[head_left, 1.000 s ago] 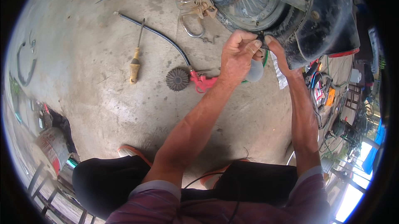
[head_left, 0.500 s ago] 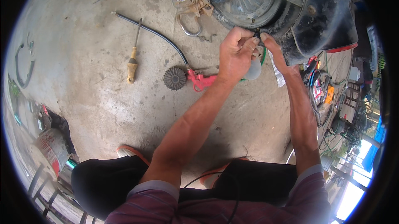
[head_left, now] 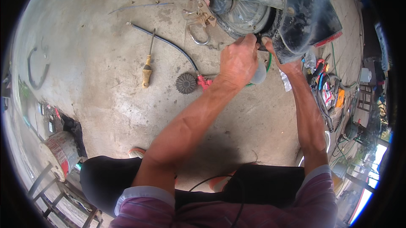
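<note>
A dusty black wheel with a tyre (head_left: 277, 23) stands at the top right, under a black mudguard (head_left: 302, 12) with a red strip. My left hand (head_left: 239, 61) is curled closed at the tyre's near edge; what its fingertips hold is hidden by the hand itself. Beside it, my right hand (head_left: 287, 63) grips the tyre edge from the right, its thumb on the near side and its fingers out of sight under the mudguard. A pale translucent round thing (head_left: 259, 75) and a bit of green hose (head_left: 269, 61) show just below my hands.
Left of my forearm lies a red tyre inflator (head_left: 204, 83) with a ribbed black gauge (head_left: 186, 83) and black hose (head_left: 173, 44). A screwdriver (head_left: 146, 70) with a yellowish handle rests across that hose. A metal clamp-like part (head_left: 198, 33) is by the wheel. Cables and packets (head_left: 327, 88) clutter the right.
My left hand has turned from a visible pinch on a small black piece to a curled grip with its back showing. The right thumb stays near the tyre edge. The view has shifted slightly.
</note>
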`<state>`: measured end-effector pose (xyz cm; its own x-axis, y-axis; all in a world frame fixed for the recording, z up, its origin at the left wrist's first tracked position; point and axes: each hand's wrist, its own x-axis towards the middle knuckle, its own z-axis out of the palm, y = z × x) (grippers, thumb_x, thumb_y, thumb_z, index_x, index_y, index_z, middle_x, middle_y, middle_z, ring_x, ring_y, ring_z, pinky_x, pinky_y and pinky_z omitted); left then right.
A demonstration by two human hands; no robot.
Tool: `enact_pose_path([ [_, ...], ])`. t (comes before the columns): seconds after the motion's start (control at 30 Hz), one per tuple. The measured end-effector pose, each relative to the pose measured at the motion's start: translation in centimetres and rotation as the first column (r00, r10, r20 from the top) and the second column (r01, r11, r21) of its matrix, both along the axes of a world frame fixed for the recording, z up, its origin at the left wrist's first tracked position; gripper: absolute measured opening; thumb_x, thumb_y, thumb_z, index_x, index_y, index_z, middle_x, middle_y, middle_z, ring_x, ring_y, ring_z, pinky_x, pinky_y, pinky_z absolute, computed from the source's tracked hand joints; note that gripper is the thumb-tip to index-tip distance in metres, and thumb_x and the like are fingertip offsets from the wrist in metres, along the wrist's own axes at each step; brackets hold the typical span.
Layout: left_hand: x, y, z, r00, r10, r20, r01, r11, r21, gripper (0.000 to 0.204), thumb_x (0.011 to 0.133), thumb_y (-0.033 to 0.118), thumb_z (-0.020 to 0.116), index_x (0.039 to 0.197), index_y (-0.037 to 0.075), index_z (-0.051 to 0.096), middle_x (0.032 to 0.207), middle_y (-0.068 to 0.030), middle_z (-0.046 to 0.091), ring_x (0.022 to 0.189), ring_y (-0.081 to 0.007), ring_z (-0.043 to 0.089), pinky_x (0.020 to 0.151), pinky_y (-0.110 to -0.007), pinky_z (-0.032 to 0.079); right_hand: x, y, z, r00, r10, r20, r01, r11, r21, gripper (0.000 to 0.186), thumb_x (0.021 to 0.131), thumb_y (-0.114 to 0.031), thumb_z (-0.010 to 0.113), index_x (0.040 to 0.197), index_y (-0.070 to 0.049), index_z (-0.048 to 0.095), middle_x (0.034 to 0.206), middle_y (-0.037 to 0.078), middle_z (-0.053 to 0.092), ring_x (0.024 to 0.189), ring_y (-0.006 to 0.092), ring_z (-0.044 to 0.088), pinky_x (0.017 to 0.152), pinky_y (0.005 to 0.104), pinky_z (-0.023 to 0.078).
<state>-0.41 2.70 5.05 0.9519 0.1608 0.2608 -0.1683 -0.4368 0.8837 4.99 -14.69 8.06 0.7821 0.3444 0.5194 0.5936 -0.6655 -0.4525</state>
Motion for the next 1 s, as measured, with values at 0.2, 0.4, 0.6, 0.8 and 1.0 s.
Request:
enact_pose_path([
  [0.2,0.8,0.5,-3.0,0.991,-0.025,0.134,0.036,0.996,-0.080,0.008,0.097,0.007,0.068,0.094,0.002,0.063,0.091,-0.0241,0.071,0.086,-0.0474,0.070,0.070,-0.054,0.055,0.4,-0.7,-1.1,0.999,0.003,0.042,0.001,0.997,-0.079,0.020,0.085,-0.014,0.088,0.093,0.000,0.075,0.081,0.005,0.072,0.077,0.0198,0.063,0.074,0.0393,0.053],
  [0.4,0.0,0.6,-1.7,0.997,-0.059,0.058,0.055,0.996,0.064,0.012,0.098,0.009,0.068,0.096,0.000,0.062,0.093,-0.0241,0.070,0.082,-0.0490,0.068,0.069,-0.054,0.054,0.5,-1.0,-1.6,0.995,0.097,-0.031,-0.096,0.995,0.034,0.023,0.087,-0.006,0.081,0.108,0.001,0.076,0.099,0.006,0.076,0.088,0.0176,0.068,0.082,0.0364,0.057],
  [0.6,-0.8,-0.8,-0.8,0.986,0.038,0.162,-0.017,0.991,-0.130,0.015,0.097,0.008,0.072,0.107,-0.001,0.067,0.096,-0.0232,0.071,0.082,-0.0427,0.070,0.072,-0.046,0.057,0.3,-1.5,-1.0,0.994,0.040,-0.105,-0.043,0.999,-0.031,0.021,0.089,-0.007,0.081,0.107,0.002,0.076,0.097,0.005,0.076,0.086,0.0143,0.068,0.079,0.0345,0.057],
  [0.8,-0.8,-2.9,-2.0,0.998,0.059,0.009,-0.041,0.782,-0.622,0.022,0.097,0.002,0.073,0.119,-0.003,0.071,0.095,-0.0124,0.075,0.078,-0.0170,0.070,0.071,-0.032,0.057,-0.1,-0.6,-0.4,0.967,0.048,-0.250,-0.035,0.998,0.054,0.022,0.091,-0.009,0.080,0.109,0.004,0.075,0.101,0.006,0.077,0.090,0.0145,0.070,0.083,0.0334,0.058],
  [1.0,-0.5,-2.1,-1.5,0.979,-0.149,-0.136,-0.062,0.420,-0.905,0.021,0.099,0.006,0.074,0.116,-0.006,0.071,0.098,-0.0090,0.075,0.077,-0.0117,0.069,0.068,-0.028,0.058,0.0,-0.4,-0.9,0.982,0.026,-0.186,-0.010,0.996,0.090,0.025,0.087,-0.019,0.089,0.103,-0.005,0.076,0.095,0.005,0.076,0.086,0.0191,0.069,0.079,0.0358,0.056],
])
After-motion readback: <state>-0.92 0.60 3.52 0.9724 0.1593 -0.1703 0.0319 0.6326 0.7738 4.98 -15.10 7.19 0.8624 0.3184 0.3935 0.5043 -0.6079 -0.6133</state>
